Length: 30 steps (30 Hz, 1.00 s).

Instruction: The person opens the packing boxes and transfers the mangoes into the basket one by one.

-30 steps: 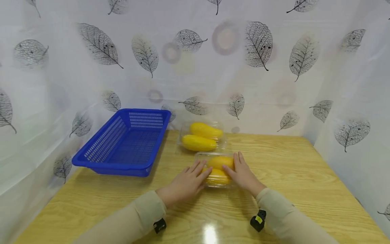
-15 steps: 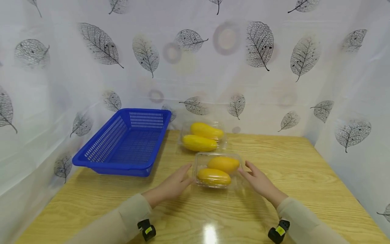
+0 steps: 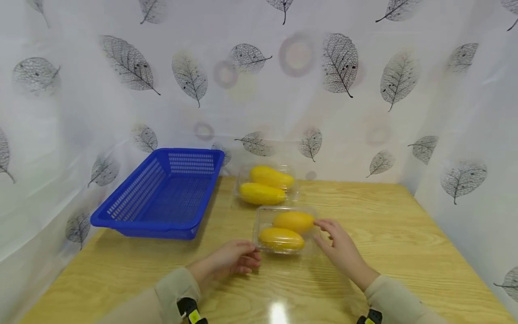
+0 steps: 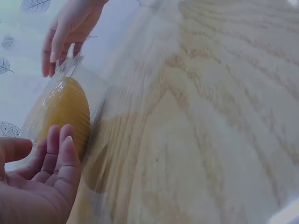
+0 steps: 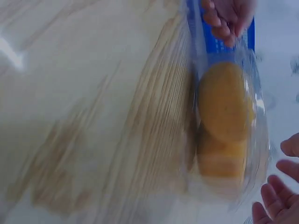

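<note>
A clear plastic box point(image 3: 265, 216) with two oval, orange-yellow fruits that look like mangoes point(image 3: 281, 239) lies on the wooden table. My left hand point(image 3: 231, 259) is at the box's front left corner. Its fingers curl loosely, and the left wrist view shows the thumb apart from them. Whether a fingertip touches the corner is hard to tell. At the box's right end, my right hand point(image 3: 341, 247) has its fingers and thumb spread, with the fingertips close to the plastic. The right wrist view shows the mangoes point(image 5: 224, 102) blurred through the box wall.
Behind stands a second clear box point(image 3: 294, 196) holding two longer yellow fruits point(image 3: 262, 193). To the left, a blue perforated basket point(image 3: 162, 225) sits near the back. A white leaf-patterned curtain point(image 3: 259, 90) surrounds the wooden table point(image 3: 364, 211).
Both hands have come off the top of the front box to its two ends. The left hand then dropped to the front left corner, its fingers curling more. The view tilted slightly.
</note>
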Motion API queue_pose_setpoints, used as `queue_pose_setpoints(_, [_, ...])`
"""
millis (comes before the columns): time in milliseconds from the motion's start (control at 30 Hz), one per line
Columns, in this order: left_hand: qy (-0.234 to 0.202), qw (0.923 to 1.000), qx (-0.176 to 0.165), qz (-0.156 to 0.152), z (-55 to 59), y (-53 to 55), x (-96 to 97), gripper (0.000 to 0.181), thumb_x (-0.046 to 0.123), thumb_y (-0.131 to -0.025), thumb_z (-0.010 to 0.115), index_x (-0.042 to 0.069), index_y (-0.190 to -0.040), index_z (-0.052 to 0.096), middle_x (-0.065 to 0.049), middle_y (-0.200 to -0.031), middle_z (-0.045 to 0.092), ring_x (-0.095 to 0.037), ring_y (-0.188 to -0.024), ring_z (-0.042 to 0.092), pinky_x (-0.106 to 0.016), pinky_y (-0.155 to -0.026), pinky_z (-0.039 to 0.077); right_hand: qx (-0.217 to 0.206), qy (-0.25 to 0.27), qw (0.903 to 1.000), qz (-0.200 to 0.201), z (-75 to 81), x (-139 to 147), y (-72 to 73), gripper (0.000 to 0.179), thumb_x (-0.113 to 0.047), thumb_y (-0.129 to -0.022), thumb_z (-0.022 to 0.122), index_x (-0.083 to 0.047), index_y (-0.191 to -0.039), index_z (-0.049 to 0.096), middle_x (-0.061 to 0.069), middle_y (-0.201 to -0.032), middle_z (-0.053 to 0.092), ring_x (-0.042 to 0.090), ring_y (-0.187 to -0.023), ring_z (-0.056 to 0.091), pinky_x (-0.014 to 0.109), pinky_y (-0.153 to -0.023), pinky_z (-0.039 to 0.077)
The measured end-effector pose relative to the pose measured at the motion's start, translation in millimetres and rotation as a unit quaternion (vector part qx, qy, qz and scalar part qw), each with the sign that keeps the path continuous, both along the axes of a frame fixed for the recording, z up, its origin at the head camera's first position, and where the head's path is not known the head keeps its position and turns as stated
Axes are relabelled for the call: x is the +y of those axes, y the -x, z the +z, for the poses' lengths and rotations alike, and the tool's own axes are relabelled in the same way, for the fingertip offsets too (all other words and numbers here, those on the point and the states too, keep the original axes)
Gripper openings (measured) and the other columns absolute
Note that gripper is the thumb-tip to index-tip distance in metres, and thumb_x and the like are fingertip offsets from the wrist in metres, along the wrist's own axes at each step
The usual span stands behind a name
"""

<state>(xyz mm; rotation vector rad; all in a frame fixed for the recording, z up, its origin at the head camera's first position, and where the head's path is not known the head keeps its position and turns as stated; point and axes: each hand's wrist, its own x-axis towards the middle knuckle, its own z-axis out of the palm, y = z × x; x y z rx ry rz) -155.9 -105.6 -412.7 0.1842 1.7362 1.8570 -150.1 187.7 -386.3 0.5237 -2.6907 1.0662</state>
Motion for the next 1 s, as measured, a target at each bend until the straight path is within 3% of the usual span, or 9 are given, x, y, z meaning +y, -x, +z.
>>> queue_pose_setpoints(67, [-0.014, 0.9998, -0.01, 0.01, -2.0, -1.9, -0.4, 0.03, 0.014, -0.098, 0.042, -0.009, -0.113, 0.053, -0.005, -0.091, 0.063, -0.012, -0.077, 0.064, -0.021, -0.064, 0.052, 0.078, -0.043, 0.9957, 0.028, 0.1, -14, -0.5, 0.03, -0.01, -0.084, 0.068, -0.004, -0.113, 0.063, 0.007, -0.11, 0.057, 0.019, -0.086, 0.055, 0.031, -0.067, 0.049])
queue_pose_setpoints(133, [-0.024, 0.9995, -0.015, 0.014, -2.0, -3.9, -0.8, 0.028, 0.014, -0.098, 0.042, -0.007, -0.112, 0.054, -0.004, -0.09, 0.062, -0.012, -0.077, 0.064, -0.021, -0.064, 0.052, 0.137, -0.089, 0.9847, 0.06, 1.2, -28, -0.4, 0.024, -0.011, -0.081, 0.073, -0.008, -0.104, 0.067, 0.001, -0.1, 0.058, 0.012, -0.077, 0.051, 0.024, -0.061, 0.046])
queue_pose_setpoints(200, [-0.029, 0.9993, -0.017, 0.018, -2.1, -5.2, -0.6, 0.026, 0.014, -0.098, 0.043, -0.005, -0.11, 0.055, -0.003, -0.089, 0.062, -0.011, -0.077, 0.064, -0.021, -0.065, 0.052, 0.198, -0.122, 0.9681, 0.095, 3.3, -42, 0.6, 0.019, -0.011, -0.077, 0.075, -0.01, -0.096, 0.07, -0.003, -0.091, 0.058, 0.011, -0.078, 0.052, 0.025, -0.064, 0.047])
queue_pose_setpoints(300, [-0.036, 0.999, -0.019, 0.019, -3.3, -5.5, 0.6, 0.024, 0.015, -0.098, 0.042, -0.002, -0.107, 0.057, -0.002, -0.088, 0.062, -0.011, -0.078, 0.063, -0.022, -0.065, 0.052, 0.25, -0.154, 0.9455, 0.142, 7.0, -62, 2.1, 0.016, -0.012, -0.075, 0.078, -0.012, -0.089, 0.071, -0.004, -0.084, 0.056, 0.01, -0.073, 0.051, 0.024, -0.063, 0.046])
queue_pose_setpoints(467, [-0.037, 0.9989, -0.019, 0.021, -4.6, -4.1, 2.4, 0.022, 0.017, -0.099, 0.041, 0.003, -0.102, 0.057, -0.001, -0.088, 0.061, -0.011, -0.079, 0.063, -0.023, -0.066, 0.052, 0.275, -0.204, 0.9219, 0.181, 6.2, -87, 5.2, 0.011, -0.014, -0.077, 0.076, -0.016, -0.087, 0.071, -0.005, -0.082, 0.055, 0.01, -0.073, 0.052, 0.023, -0.065, 0.046])
queue_pose_setpoints(633, [-0.045, 0.9986, -0.018, 0.021, -4.7, -3.3, 3.1, 0.018, 0.017, -0.099, 0.043, 0.007, -0.097, 0.058, 0.001, -0.086, 0.06, -0.01, -0.077, 0.061, -0.022, -0.065, 0.052, 0.308, -0.241, 0.9053, 0.165, 1.2, -100, 7.8, 0.006, -0.013, -0.077, 0.074, -0.017, -0.078, 0.07, -0.005, -0.077, 0.052, 0.009, -0.067, 0.051, 0.022, -0.061, 0.044])
queue_pose_setpoints(833, [-0.053, 0.9982, -0.013, 0.026, -4.8, -2.9, 4.2, 0.017, 0.015, -0.099, 0.042, 0.011, -0.089, 0.056, 0.001, -0.084, 0.059, -0.009, -0.077, 0.061, -0.02, -0.062, 0.051, 0.353, -0.279, 0.8826, 0.138, 0.6, -107, 8.1, 0.014, -0.017, -0.072, 0.078, -0.018, -0.068, 0.065, -0.005, -0.071, 0.047, 0.009, -0.062, 0.049, 0.02, -0.054, 0.039])
queue_pose_setpoints(1000, [-0.052, 0.9982, -0.007, 0.031, -4.3, -3.9, 5.0, 0.017, 0.012, -0.098, 0.042, 0.01, -0.089, 0.056, 0.001, -0.084, 0.059, -0.009, -0.076, 0.061, -0.019, -0.061, 0.051, 0.357, -0.291, 0.8778, 0.132, -0.3, -110, 8.9, 0.016, -0.017, -0.072, 0.077, -0.016, -0.066, 0.062, -0.005, -0.069, 0.046, 0.01, -0.062, 0.048, 0.02, -0.052, 0.038])
